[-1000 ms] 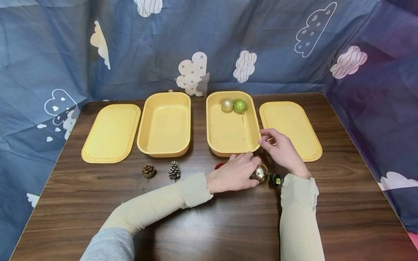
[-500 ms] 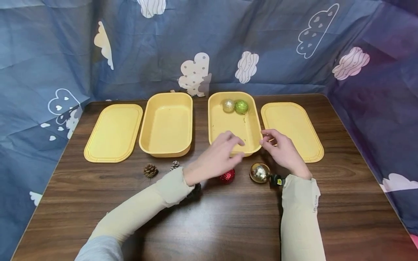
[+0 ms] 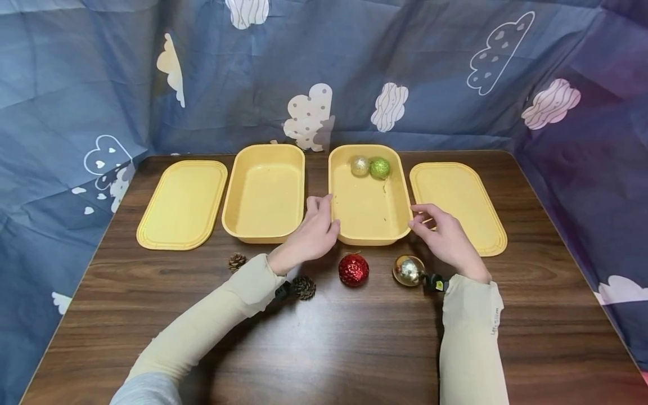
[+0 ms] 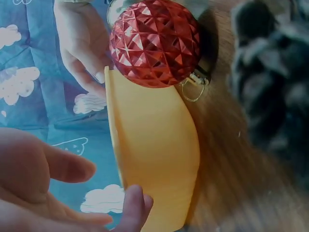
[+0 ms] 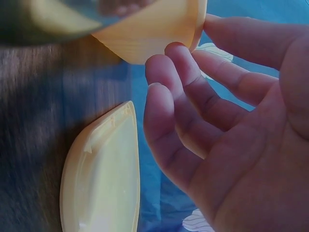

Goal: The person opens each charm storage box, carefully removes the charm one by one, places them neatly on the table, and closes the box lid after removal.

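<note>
In the head view, my left hand (image 3: 310,233) reaches the left side of the right-hand yellow container (image 3: 372,242), its fingertips right at the rim and its thumb apart. My right hand (image 3: 444,236) is at that container's opposite side, fingers loosely bent and fingertips against the edge, as the right wrist view shows. Inside, at the back, lie a pale gold glitter ball (image 3: 360,166) and a green glitter ball (image 3: 379,167). On the table just in front are a red faceted bauble (image 3: 354,270) with a hanging loop and a shiny gold bauble (image 3: 408,270).
A second yellow container (image 3: 260,238) holding nothing stands to the left. Flat yellow lids (image 3: 183,205) (image 3: 459,208) lie on both outer sides. One brown pine cone (image 3: 237,262) and a darker pine cone (image 3: 304,287) sit near my left forearm. A cloud-print cloth (image 3: 212,84) hangs behind.
My left hand has left the red and gold baubles and swung leftward to the container's left side, uncovering the red bauble. A frosted pine cone is now hidden behind that arm. My right hand stays put.
</note>
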